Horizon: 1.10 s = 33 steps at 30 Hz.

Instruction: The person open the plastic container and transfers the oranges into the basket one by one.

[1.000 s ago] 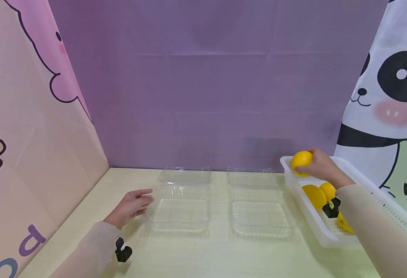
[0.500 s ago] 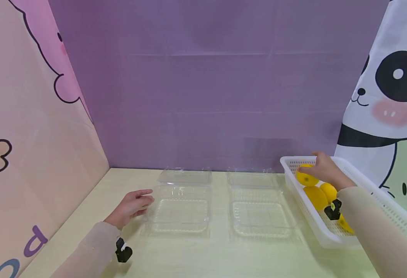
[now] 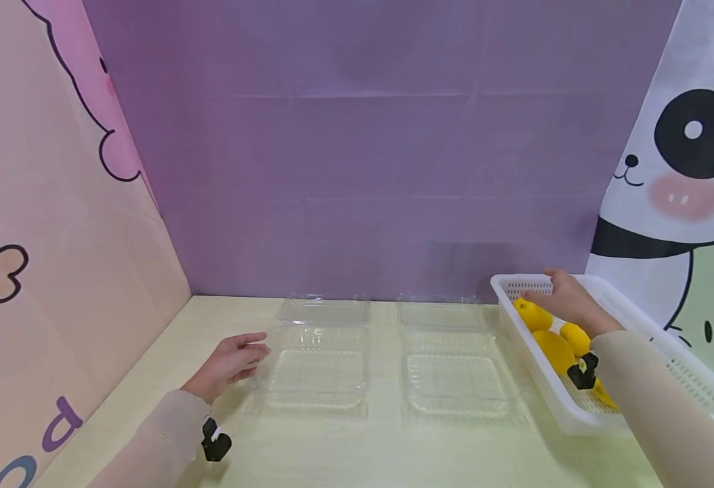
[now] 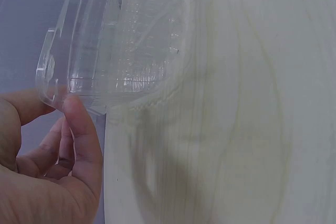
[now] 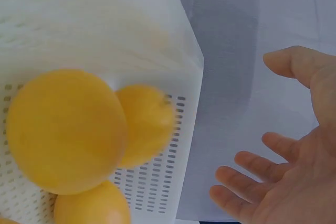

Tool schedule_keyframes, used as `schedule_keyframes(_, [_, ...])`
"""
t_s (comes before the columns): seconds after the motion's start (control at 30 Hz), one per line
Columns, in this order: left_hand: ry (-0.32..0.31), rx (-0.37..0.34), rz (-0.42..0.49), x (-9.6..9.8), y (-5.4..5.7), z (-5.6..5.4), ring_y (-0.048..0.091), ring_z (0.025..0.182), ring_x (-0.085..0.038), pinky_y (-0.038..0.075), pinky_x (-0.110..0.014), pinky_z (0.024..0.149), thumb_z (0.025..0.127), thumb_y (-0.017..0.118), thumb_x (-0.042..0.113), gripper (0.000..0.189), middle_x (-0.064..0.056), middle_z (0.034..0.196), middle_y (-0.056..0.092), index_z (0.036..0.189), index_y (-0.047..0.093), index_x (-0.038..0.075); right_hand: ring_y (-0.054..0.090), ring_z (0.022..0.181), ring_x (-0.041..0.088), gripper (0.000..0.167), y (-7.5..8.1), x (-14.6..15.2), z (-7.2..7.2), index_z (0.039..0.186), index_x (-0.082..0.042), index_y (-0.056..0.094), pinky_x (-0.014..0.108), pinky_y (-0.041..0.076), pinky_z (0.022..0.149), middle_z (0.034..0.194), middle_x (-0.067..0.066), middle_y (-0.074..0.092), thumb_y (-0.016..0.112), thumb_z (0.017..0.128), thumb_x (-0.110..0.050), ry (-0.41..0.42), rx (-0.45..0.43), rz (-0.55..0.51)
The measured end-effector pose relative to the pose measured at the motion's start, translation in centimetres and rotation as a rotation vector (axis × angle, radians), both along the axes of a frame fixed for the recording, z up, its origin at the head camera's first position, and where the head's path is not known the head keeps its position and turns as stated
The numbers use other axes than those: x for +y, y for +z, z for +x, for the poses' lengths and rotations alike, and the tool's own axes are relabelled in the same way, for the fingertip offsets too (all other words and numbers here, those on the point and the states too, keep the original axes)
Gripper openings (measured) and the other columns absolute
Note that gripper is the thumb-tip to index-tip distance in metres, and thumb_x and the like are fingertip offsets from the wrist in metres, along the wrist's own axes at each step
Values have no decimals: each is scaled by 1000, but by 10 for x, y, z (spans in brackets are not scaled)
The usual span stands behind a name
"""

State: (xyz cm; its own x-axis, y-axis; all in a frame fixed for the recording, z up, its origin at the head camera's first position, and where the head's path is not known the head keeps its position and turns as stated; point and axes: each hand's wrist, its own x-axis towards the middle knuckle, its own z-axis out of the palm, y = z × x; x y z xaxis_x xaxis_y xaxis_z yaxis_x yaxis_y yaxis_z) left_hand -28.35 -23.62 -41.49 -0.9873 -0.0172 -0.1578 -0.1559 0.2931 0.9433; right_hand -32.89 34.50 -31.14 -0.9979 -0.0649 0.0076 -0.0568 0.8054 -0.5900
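Note:
My right hand (image 3: 569,299) hovers over the far end of a white perforated plastic basket (image 3: 579,425), fingers spread and holding nothing. Just below and left of it lies a yellow fruit (image 3: 532,316), its exact kind unclear. A larger orange-yellow round fruit (image 5: 67,129) and other yellow fruits share the basket, partly hidden by my right arm. Over on the left, my left hand (image 3: 229,366) is at the edge of a clear plastic clamshell container (image 3: 317,376); the left wrist view shows thumb and finger pinching its corner (image 4: 59,98). That container lies with its lid folded back.
A second clear clamshell container (image 3: 459,383), also lying opened out, stands between the first one and the basket. Behind the pale wooden table (image 3: 387,454) rises a purple cloth backdrop (image 3: 345,169), with printed cloth at both sides.
One second ago my right hand held a yellow fruit at the basket's far end. It has let go; the fruit now lies lower in the basket, slightly rolled left. My left hand has stayed put.

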Motion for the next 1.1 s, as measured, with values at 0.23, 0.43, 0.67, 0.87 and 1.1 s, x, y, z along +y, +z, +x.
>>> schedule_keyframes(0.23, [-11,10,24,-2,-1,1,56,118,-33,54,-33,85,99,63,16,59,-23,137,56,149,39,-4,34,128,57,90,4,-8,0,153,11,13,74,33,101,148,41,24,61,98,-42,19,13,22])
schedule_keyframes(0.43, [-1,2,16,-2,-1,-1,56,117,-33,54,-34,85,99,63,17,58,-23,136,56,149,40,-4,33,129,56,84,5,-15,2,151,11,19,73,32,102,148,40,27,58,100,-43,50,20,32])
schedule_keyframes(0.67, [20,-27,-12,-1,3,-2,54,120,-37,54,-35,86,100,63,20,59,-23,138,55,149,40,-2,33,132,55,80,8,-31,3,153,7,21,72,34,101,150,37,27,55,101,-44,80,40,-9])
schedule_keyframes(0.87, [14,-42,-35,-1,5,-3,50,125,-40,53,-40,91,99,63,22,61,-24,140,53,150,39,-2,34,131,54,78,10,-43,4,152,6,24,71,35,102,150,36,28,56,101,-42,109,52,-23])
schedule_keyframes(1.1, [-8,-47,-67,0,9,-3,46,130,-44,48,-50,99,99,63,22,63,-26,143,49,151,37,-3,36,132,52,77,5,-50,5,153,4,26,69,37,102,152,33,30,57,101,-43,139,80,-22])
